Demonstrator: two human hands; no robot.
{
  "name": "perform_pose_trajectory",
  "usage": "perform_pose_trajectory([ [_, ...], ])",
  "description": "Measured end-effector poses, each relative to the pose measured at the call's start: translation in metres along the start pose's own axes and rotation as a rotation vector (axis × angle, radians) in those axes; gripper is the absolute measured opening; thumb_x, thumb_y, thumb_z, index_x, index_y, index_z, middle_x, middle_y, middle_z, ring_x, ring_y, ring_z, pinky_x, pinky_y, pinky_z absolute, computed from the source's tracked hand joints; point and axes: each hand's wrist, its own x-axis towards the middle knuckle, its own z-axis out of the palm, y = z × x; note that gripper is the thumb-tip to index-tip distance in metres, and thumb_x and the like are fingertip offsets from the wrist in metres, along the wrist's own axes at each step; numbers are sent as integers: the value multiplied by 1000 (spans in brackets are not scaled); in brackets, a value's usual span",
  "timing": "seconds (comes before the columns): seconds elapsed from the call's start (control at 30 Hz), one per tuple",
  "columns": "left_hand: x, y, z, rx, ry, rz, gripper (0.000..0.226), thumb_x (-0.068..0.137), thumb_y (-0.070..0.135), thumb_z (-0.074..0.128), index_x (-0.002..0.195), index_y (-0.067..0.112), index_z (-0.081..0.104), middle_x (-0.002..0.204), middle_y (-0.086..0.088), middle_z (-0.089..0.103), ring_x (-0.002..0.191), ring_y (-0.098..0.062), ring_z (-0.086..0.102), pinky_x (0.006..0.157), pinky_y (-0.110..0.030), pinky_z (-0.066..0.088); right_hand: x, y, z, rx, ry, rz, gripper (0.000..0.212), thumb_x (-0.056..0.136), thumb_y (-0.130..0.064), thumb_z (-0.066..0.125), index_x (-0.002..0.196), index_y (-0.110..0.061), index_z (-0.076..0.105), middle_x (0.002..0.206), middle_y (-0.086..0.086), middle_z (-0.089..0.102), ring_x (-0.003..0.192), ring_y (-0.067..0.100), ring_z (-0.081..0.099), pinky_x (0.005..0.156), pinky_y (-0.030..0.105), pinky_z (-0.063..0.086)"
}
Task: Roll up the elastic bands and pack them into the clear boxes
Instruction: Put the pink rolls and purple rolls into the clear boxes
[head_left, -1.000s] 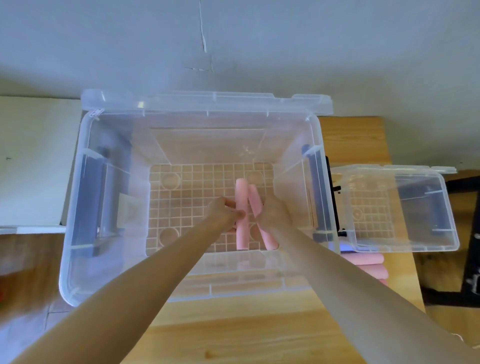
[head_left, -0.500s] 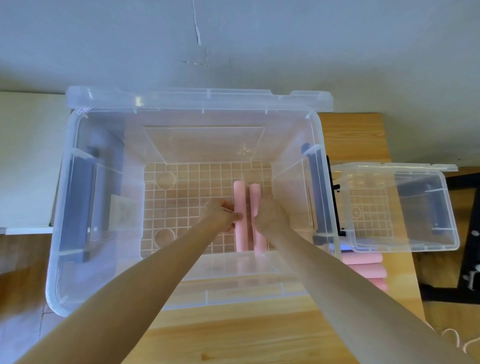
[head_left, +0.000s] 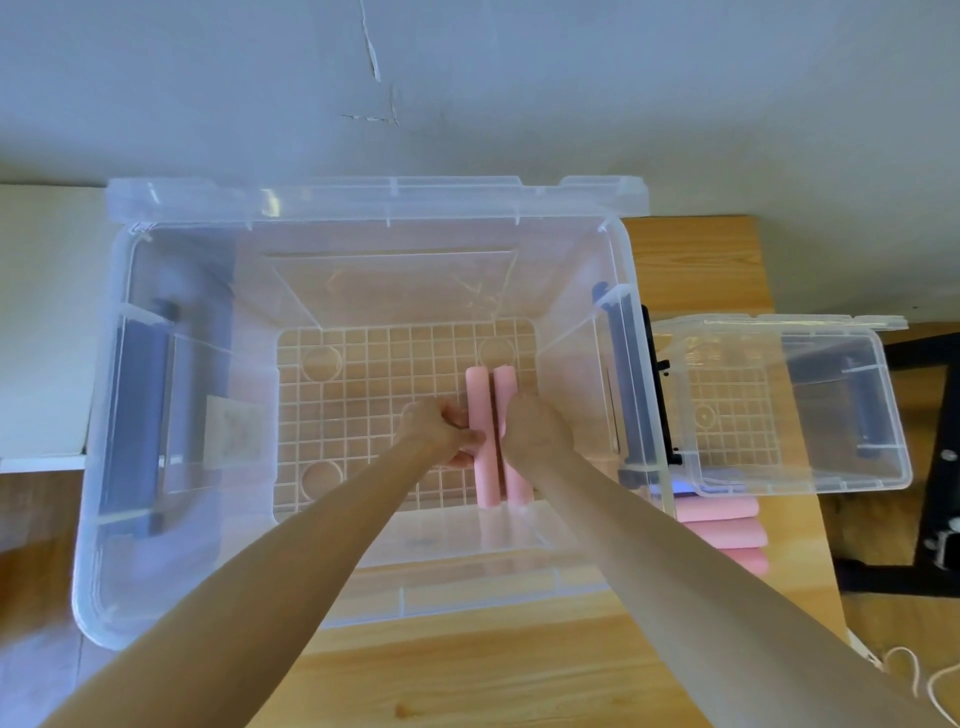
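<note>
Gripped by left hand (head_left: 441, 428) and right hand (head_left: 535, 428), side by side inside large clear box (head_left: 358, 605): two pink rolled bands (head_left: 491, 384), judged soft, light; best held mid-length.

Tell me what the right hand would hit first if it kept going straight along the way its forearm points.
The right hand points away from the person, along the right pink roll it grips. Past the roll's far end, probably the big clear box's far wall, though depth is unclear.

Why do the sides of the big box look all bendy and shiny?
Head view: the wide-angle lens bows the big clear box and its lid; window-like glare streaks the plastic walls; the pink rolls look sharp, the wooden table slightly soft.
</note>
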Motion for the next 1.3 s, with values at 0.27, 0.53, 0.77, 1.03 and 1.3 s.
perform_pose_trajectory([
  [0.27,2,1,7,152,15,76,22,83,2,77,85,13,57,114,-16,64,78,-30,74,49,-24,58,2,1,3,23,-22,4,26,103,-12,45,128,-5,50,122,11,59,87,20,46,73,29,39],
  [0.53,4,4,7,207,-45,62,21,84,9,77,93,10,58,103,-15,72,73,-24,75,51,-22,58,3,0,3,15,-46,32,26,101,-11,48,127,-5,51,119,10,60,84,20,48,71,28,40],
  [0.77,1,6,7,190,-46,22,22,83,1,76,91,10,59,108,-16,69,75,-27,74,57,-26,60,-3,3,0,26,-41,24,26,102,-11,45,127,-5,50,119,11,59,86,20,47,74,28,40],
  [1.03,-7,8,7,279,-43,54,20,84,12,77,98,10,62,89,-10,73,70,-15,71,55,-20,58,-9,3,-4,-6,-39,11,24,101,-13,49,125,-7,51,103,6,55,83,20,50,70,29,41],
  [1.3,-37,22,-6,466,128,114,50,92,37,68,128,6,53,116,-10,66,100,-23,65,85,-33,51,-51,-4,-38,-57,88,-209,27,97,-2,53,123,-7,52,112,7,59,92,23,59,74,30,50],
])
